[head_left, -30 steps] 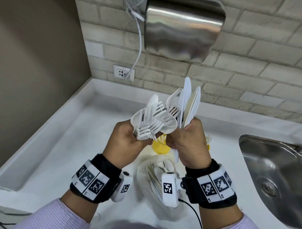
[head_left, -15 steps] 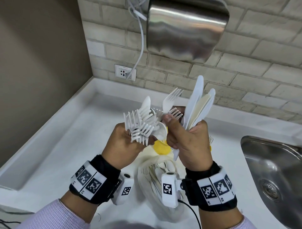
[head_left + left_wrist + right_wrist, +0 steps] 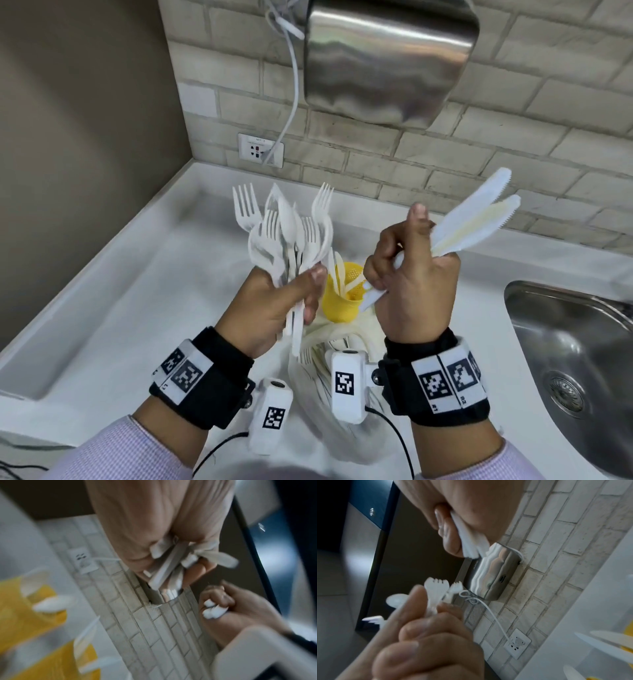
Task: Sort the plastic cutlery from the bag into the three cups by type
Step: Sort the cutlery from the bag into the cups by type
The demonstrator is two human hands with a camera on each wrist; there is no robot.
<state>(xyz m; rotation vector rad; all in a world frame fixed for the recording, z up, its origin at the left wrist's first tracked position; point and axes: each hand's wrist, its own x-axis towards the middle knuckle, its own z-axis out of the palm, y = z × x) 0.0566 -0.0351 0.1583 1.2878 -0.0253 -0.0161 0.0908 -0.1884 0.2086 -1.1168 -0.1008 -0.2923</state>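
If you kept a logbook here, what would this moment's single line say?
left hand: grips mixed forks and spoons | right hand: grips knives | yellow cup: behind hands, holds some cutlery | bag: on counter

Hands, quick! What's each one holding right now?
Left hand: closed, gripping a mixed bunch of forks and spoons.
Right hand: closed, gripping a few knives.

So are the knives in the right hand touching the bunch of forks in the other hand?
Apart. The head view shows bare counter and wall between the knives and the forks.
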